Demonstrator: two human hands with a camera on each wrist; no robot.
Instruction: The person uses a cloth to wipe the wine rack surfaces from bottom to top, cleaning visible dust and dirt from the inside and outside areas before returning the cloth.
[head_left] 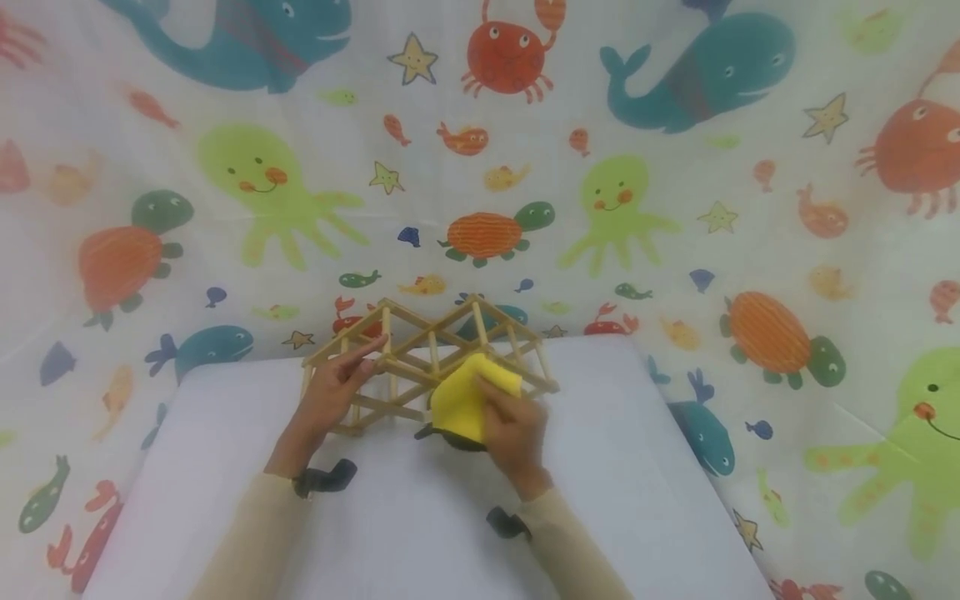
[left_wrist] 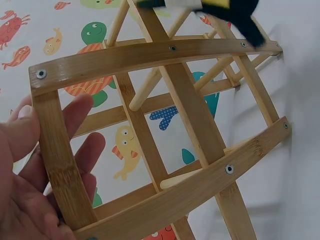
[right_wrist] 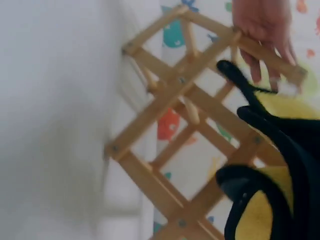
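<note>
A folding wooden lattice rack (head_left: 433, 354), made of flat slats and round dowels, stands stretched out on the white table. My left hand (head_left: 330, 402) grips its left end. The left wrist view shows the thumb in front of an end slat (left_wrist: 60, 160) and the fingers behind it. A yellow cloth piece with dark edging (head_left: 459, 402) is pinched in my right hand (head_left: 519, 433), in front of the rack's right half. In the right wrist view its dark-edged flaps (right_wrist: 257, 215) overlap the rack; its exact kind is unclear. Dark straps show at both wrists.
The white tabletop (head_left: 420, 533) extends towards me and to both sides of the rack. Behind and around it hangs a pale curtain (head_left: 315, 250) printed with sea animals, close to the table's far edge.
</note>
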